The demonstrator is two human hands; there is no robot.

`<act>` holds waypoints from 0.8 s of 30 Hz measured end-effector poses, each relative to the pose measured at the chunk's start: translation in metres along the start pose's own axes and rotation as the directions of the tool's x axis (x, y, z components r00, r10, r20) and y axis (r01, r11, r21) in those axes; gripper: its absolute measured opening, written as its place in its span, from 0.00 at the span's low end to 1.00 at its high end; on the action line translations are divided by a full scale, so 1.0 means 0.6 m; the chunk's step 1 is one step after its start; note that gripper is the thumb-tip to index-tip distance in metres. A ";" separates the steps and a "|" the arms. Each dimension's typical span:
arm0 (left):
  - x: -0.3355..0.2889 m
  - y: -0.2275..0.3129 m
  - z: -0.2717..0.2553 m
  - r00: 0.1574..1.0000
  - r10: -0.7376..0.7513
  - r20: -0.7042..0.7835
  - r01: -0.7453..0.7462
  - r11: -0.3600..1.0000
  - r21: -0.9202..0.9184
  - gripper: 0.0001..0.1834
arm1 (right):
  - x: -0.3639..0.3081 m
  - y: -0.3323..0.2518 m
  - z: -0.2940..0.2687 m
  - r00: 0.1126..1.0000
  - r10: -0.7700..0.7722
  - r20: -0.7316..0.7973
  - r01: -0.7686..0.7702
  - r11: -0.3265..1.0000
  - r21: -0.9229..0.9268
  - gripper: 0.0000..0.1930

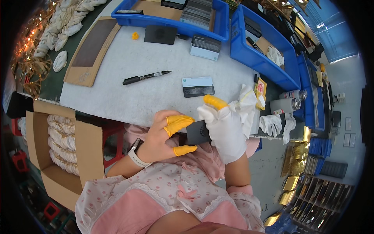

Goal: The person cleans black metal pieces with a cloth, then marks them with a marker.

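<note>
My left hand (165, 136), bare with yellow finger cots and a white watch on the wrist, grips the left side of a small dark grey card (198, 132). My right hand (222, 126) wears a white glove with a yellow cot on one finger and holds the card's right side. Both hands hover near my chest, just below the table's front edge. A white cloth (245, 105) hangs from the right hand's far side.
On the grey table mat (128, 78) lie a black marker (146, 77), a dark card with a white strip (198, 86), a black card (160, 34) and a card stack (205, 46). Blue bins (171, 24) stand behind. White gloves (270, 124), spray cans (284, 104) at right; cardboard box (58, 156) left.
</note>
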State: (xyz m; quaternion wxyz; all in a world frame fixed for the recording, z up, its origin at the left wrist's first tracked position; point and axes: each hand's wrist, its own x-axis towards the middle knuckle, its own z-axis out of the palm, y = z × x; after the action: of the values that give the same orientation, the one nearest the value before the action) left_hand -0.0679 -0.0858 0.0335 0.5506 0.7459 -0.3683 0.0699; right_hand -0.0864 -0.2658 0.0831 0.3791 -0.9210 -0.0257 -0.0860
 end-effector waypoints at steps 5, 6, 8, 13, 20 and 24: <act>0.000 0.000 0.013 0.998 0.052 -0.033 -0.051 0.998 0.032 0.32 | 0.026 -0.031 -0.017 0.934 0.280 -0.223 -0.328 0.921 -0.213 0.12; 0.002 0.002 0.015 0.996 0.063 -0.056 -0.061 0.997 0.040 0.32 | 0.029 -0.016 -0.017 0.932 0.280 -0.228 -0.329 0.920 -0.215 0.12; 0.005 0.006 0.014 0.994 0.077 -0.082 -0.073 0.996 0.051 0.32 | 0.033 0.032 -0.023 0.894 0.048 -0.445 -0.260 0.864 -0.430 0.14; 0.006 0.001 -0.011 0.988 -0.027 -0.150 0.014 0.996 -0.084 0.32 | 0.043 0.054 -0.068 0.690 0.478 -0.543 -0.373 0.879 0.298 0.15; 0.011 0.001 -0.020 0.993 -0.019 -0.120 0.012 0.998 -0.063 0.33 | 0.009 0.062 -0.048 0.847 0.404 -0.345 -0.240 0.870 0.430 0.17; 0.008 -0.003 -0.018 0.989 -0.123 -0.086 0.113 0.986 -0.119 0.33 | -0.003 -0.010 -0.027 0.958 0.286 -0.028 -0.186 0.690 0.699 0.23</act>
State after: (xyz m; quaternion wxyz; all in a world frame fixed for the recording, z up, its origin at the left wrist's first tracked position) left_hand -0.0604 -0.0785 0.0387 0.6120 0.7297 -0.3008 0.0508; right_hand -0.0911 -0.2729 0.0981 0.7028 -0.7009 0.0887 -0.0827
